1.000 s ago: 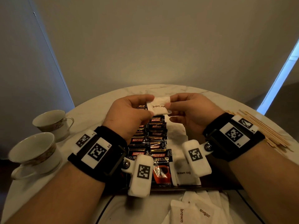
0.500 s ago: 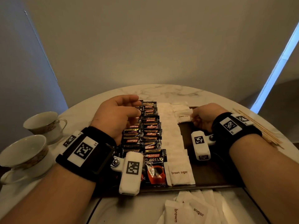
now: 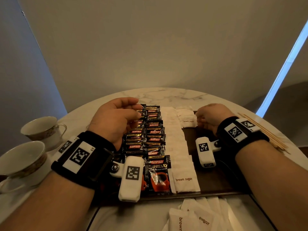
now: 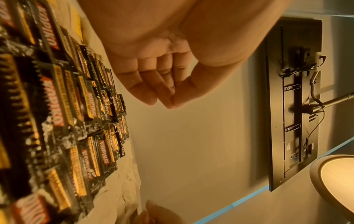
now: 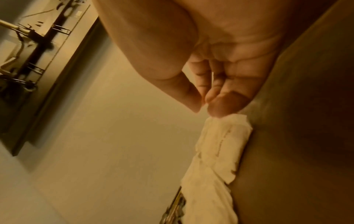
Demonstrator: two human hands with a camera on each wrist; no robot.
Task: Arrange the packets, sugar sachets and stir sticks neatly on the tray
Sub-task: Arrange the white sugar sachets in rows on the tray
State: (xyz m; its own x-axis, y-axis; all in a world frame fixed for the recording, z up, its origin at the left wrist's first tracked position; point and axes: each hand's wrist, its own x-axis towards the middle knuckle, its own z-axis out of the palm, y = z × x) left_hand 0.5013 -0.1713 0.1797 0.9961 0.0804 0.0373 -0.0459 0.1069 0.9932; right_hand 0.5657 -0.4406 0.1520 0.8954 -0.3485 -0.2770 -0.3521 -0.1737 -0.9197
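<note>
A dark tray [image 3: 216,180] holds two columns of black Kopiko packets [image 3: 155,139] [image 4: 76,121] and one long column of white brown-sugar sachets [image 3: 176,147]. A short second stack of sachets [image 3: 187,117] [image 5: 224,144] lies at the tray's far end. My right hand [image 3: 199,120] [image 5: 205,109] sits just right of that stack, one fingertip touching the top sachet's edge and the thumb apart from it. My left hand [image 3: 139,112] [image 4: 168,100] hovers over the left packet column, fingers loosely curled toward the thumb, holding nothing. Wooden stir sticks [image 3: 266,130] lie on the table right of the tray.
Several loose sachets [image 3: 200,217] lie on the marble table in front of the tray's near edge. Two teacups [image 3: 41,129] [image 3: 21,160] stand at the left. The right half of the tray shows bare dark wood.
A second ago both hands held one sachet above the tray. My right hand has since brought it down onto the far short stack, and my left hand has dropped over the packets.
</note>
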